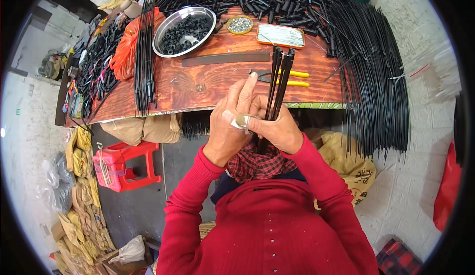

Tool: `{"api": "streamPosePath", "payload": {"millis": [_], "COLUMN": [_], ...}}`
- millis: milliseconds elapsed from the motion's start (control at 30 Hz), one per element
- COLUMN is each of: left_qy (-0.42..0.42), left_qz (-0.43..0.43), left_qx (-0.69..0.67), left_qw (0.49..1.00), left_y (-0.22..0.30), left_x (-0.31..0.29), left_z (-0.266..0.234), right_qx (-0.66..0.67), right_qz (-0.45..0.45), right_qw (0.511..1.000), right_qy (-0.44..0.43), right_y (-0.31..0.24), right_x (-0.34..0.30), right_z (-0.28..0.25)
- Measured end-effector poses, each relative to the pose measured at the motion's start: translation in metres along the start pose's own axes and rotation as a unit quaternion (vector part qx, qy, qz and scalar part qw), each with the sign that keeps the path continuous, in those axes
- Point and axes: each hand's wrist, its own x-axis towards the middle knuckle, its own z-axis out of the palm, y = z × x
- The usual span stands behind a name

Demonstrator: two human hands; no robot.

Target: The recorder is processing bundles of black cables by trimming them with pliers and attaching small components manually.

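My right hand is closed round a bundle of thin black rods, which stands up from the fist in two slim groups with blunt tops. Its thumb reaches across to my left hand, where a bit of white and greyish tape shows between the two. On the left hand, the fingers are stretched upward and lean against the right one; the thumb side is partly hidden. Just behind the rods lie yellow-handled pliers on the wooden table.
A metal bowl of small black parts, a round dish of silver bits and a tray of pale pins stand farther back. Long black rods hang over the right edge. A red stool stands lower left.
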Motion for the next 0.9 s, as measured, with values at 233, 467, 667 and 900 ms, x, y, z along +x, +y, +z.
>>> {"api": "streamPosePath", "payload": {"millis": [233,467,667,900], "left_qy": [0.031,0.074,0.127,0.131], "left_qz": [-0.048,-0.122,-0.097,-0.128], "left_qx": [-0.162,-0.434,-0.456,-0.476], "left_qw": [0.985,0.890,0.875,0.860], "left_y": [-0.004,0.034,0.047,0.053], "left_x": [0.022,0.048,0.070,0.078], "left_z": [-0.045,-0.060,-0.058,-0.055], "right_qx": [-0.051,-0.069,-0.157,-0.209], "right_qz": [-0.033,-0.069,-0.104,-0.120], "right_qw": [0.998,0.991,0.969,0.964], "right_qy": [0.024,0.096,0.161,0.116], "right_y": [0.019,0.022,0.018,0.013], "right_x": [0.006,0.013,0.017,0.009], "right_z": [-0.010,0.005,0.015,-0.005]}}
